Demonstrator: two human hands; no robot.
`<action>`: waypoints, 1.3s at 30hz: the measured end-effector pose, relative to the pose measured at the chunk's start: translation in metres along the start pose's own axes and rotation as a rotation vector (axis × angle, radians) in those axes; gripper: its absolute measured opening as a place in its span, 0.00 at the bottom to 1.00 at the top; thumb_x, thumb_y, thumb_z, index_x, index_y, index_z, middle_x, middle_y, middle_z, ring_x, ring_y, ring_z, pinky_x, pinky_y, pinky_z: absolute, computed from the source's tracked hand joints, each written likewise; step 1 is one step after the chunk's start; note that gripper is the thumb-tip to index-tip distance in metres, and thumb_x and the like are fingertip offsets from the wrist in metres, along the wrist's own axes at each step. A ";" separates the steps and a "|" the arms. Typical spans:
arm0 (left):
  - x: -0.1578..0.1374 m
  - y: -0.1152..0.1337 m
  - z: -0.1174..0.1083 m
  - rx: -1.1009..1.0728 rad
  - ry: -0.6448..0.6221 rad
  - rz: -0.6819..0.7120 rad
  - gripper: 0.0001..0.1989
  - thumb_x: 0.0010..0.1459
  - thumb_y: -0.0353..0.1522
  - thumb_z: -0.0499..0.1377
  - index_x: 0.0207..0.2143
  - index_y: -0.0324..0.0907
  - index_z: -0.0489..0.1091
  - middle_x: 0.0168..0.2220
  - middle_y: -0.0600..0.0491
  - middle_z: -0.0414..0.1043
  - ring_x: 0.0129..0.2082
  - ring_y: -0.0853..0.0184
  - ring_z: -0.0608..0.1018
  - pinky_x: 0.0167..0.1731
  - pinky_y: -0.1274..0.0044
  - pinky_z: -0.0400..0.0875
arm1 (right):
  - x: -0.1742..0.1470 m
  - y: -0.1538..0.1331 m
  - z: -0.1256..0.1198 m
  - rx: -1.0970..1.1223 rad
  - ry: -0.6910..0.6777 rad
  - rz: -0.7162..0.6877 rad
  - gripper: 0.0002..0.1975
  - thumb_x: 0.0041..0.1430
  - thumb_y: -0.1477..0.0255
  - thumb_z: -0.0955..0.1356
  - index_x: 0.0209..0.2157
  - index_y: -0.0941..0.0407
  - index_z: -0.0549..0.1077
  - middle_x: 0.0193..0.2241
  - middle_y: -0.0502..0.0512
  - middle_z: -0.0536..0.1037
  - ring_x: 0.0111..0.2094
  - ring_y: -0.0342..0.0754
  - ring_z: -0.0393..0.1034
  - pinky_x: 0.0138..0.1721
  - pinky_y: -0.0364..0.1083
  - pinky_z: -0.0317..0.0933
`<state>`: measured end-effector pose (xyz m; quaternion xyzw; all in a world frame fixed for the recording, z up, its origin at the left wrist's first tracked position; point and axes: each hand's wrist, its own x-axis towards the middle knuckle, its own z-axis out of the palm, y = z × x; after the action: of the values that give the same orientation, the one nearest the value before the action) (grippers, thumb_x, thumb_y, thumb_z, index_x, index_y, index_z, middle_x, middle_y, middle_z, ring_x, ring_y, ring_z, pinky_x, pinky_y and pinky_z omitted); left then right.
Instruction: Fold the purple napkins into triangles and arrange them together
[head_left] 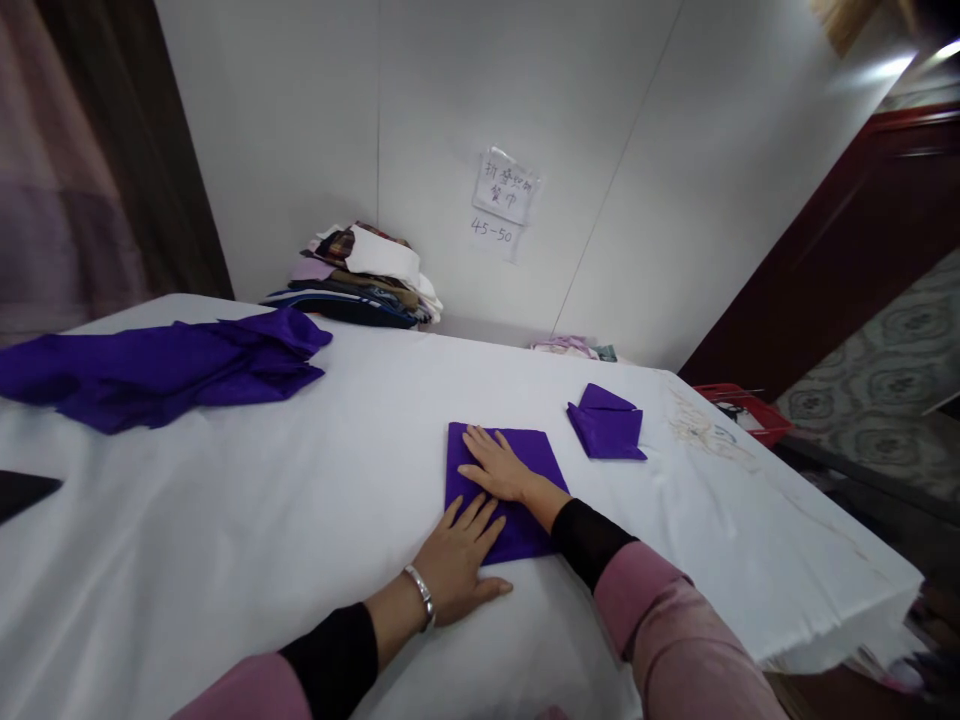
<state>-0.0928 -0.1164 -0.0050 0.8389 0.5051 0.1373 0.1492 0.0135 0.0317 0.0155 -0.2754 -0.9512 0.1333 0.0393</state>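
Note:
A purple cloth napkin (529, 535), folded into a flat square, lies on the white-covered table in front of me. My left hand (457, 560), with a silver bracelet at the wrist, rests with spread fingers over its near left edge. Farther up on the same napkin, my right hand (496, 468) lies flat with its fingers apart. Both palms hide part of the cloth. Off to the right sits another purple napkin (609, 425), folded into a pointed shape.
Loose purple cloths (187, 365) lie heaped on the table's (360, 480) left side. Behind it rises a pile of folded clothes (367, 275) by the wall. A black object (26, 492) pokes in at the left. Beyond the right edge is a red basket (765, 420).

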 end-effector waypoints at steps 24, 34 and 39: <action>0.004 0.002 -0.002 0.104 -0.011 -0.023 0.38 0.53 0.56 0.45 0.59 0.41 0.55 0.63 0.42 0.49 0.63 0.54 0.50 0.59 0.58 0.43 | -0.089 -0.024 0.022 -0.061 0.158 0.224 0.35 0.61 0.51 0.52 0.62 0.59 0.48 0.63 0.60 0.47 0.64 0.54 0.35 0.60 0.60 0.30; 0.005 0.003 -0.002 0.134 -0.012 -0.017 0.39 0.54 0.56 0.42 0.60 0.42 0.53 0.63 0.45 0.47 0.63 0.55 0.50 0.59 0.59 0.42 | -0.135 0.024 0.014 -0.141 0.109 0.484 0.35 0.61 0.50 0.51 0.63 0.56 0.46 0.64 0.58 0.46 0.64 0.53 0.35 0.60 0.58 0.32; 0.003 0.002 -0.002 0.158 -0.009 -0.010 0.38 0.55 0.56 0.41 0.61 0.43 0.52 0.63 0.46 0.48 0.63 0.56 0.50 0.59 0.60 0.42 | -0.134 0.024 0.015 -0.160 0.081 0.490 0.35 0.61 0.49 0.51 0.63 0.55 0.47 0.64 0.58 0.44 0.64 0.53 0.36 0.60 0.58 0.32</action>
<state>-0.0909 -0.1145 -0.0019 0.8461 0.5179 0.0927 0.0856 0.1372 -0.0238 -0.0053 -0.5048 -0.8614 0.0521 0.0221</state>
